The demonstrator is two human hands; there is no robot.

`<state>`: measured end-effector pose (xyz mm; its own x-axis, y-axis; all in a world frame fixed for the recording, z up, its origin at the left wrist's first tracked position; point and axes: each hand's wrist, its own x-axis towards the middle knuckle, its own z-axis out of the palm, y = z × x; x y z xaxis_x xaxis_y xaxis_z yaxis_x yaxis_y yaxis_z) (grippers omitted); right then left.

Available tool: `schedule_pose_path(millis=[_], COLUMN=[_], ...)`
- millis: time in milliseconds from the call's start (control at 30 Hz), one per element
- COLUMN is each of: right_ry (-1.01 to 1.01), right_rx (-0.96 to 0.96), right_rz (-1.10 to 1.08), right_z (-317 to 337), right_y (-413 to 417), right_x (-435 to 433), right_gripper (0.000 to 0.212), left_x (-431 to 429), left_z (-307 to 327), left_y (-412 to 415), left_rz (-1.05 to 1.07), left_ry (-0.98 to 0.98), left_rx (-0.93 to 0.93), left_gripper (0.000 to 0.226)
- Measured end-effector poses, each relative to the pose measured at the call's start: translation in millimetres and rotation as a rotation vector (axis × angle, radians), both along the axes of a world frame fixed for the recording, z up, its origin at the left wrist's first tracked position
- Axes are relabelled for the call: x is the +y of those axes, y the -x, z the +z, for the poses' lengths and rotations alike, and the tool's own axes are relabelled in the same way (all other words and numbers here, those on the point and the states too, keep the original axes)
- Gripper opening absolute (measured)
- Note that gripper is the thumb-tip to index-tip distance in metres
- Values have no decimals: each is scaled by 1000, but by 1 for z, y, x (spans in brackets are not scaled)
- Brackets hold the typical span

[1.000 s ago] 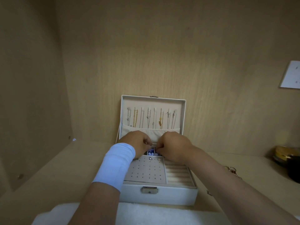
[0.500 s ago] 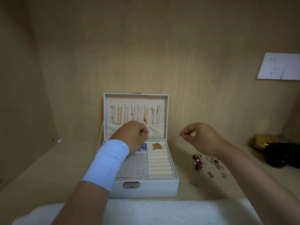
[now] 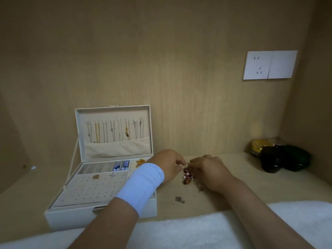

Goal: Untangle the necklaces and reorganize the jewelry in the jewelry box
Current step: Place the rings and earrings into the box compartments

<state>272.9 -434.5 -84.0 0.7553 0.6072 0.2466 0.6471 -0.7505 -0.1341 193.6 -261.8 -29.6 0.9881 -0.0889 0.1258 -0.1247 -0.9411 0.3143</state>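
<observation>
A white jewelry box (image 3: 59,217) stands open at the left. Several necklaces (image 3: 112,131) hang in its lid. Blue beads (image 3: 120,167) and a gold piece (image 3: 140,162) lie in its back compartments, and small earrings (image 3: 112,174) sit on the perforated pad. To the right of the box, a cluster of red and pink beaded jewelry (image 3: 187,175) lies on the shelf. My left hand (image 3: 168,164), with a white wrist sleeve, and my right hand (image 3: 211,170) meet over this cluster, fingertips touching its top. Whether either hand grips it is unclear.
A small metal piece (image 3: 179,199) and another (image 3: 200,188) lie loose on the wooden shelf (image 3: 260,186). A gold-rimmed jar (image 3: 258,145) and black containers (image 3: 285,159) stand at the back right. A white towel (image 3: 179,230) runs along the front edge. A wall socket (image 3: 269,65) is on the back panel.
Both hands left the box and moved right to the beaded cluster on the shelf. The view swung right, so the box now sits at the left.
</observation>
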Motion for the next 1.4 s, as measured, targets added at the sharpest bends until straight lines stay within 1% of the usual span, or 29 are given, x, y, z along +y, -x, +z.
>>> schedule_pose_path(millis=[67, 200, 300, 400, 467, 500, 600, 633, 667, 733, 833, 867, 900, 933, 1000, 1033, 1133, 1200, 1267, 1333, 1400], right_ry=[6, -25, -10, 11, -98, -200, -669, -784, -848, -910, -976, -968, -911, -789, -456, -335, -132, -72, -73, -117, -219], right_rx=[-13, -40, -72, -97, -43, 36, 426, 517, 574, 640, 641, 610, 545, 445, 243, 179, 85, 40, 17, 39, 129], right_rz=[2, -72, -91, -85, -100, -100, 2, 35, 58, 87, 56, 30, -8, -59, -142, -160, -166, -175, -184, -184, -185], right_z=[-2, 2, 4, 4, 4, 6, 14, 18, 22, 27, 26, 24, 21, 18, 10, 8, 5, 6, 8, 7, 5], right_y=[-1, -1, -1, 0, 0, -1, -1, 0, 2, 7, 2, -2, -6, -10, -14, -13, -9, -8, -8, -7, -8], right_x=[-1, -9, -11, -11, -11, -11, -15, -18, -21, -26, -31, -33, -35, -37, -38, -36, -29, -26, -23, -20, -19], right_gripper=[34, 24, 19, 20, 19, 17, 19, 20, 21, 19, 16, 15, 14, 13, 17, 19, 25, 26, 21, 14, 7], left_x=[-12, -23, -22, -20, -18, -18, -20, -22, -25, -30, -34, -34, -34, -33, -31, -29, -27, -26, -24, -22, -20], left_z=[-3, -11, -15, -12, -11, -10, -10, -10, -9, -8, -6, -6, -7, -8, -10, -11, -13, -14, -13, -12, -8], left_y=[-8, -16, -17, -16, -17, -18, -22, -24, -25, -28, -31, -31, -31, -31, -30, -30, -28, -27, -25, -23, -20], left_rz=[-10, -12, 12, 42, 52, 56, 32, 27, 32, 51, 63, 70, 77, 85, 81, 77, 63, 67, 72, 78, 84], left_ry=[-51, -91, -83, -102, -81, -43, 180, 257, 319, 402, 441, 425, 404, 380, 336, 313, 248, 238, 256, 276, 286], left_rx=[51, 148, 146, 110, 52, 14, -60, -74, -89, -132, -199, -201, -190, -169, -120, -95, -48, -34, -29, -40, -52], left_gripper=[29, 28, 22, 20, 19, 20, 29, 30, 26, 16, 6, 7, 9, 11, 12, 13, 14, 15, 13, 6, 4])
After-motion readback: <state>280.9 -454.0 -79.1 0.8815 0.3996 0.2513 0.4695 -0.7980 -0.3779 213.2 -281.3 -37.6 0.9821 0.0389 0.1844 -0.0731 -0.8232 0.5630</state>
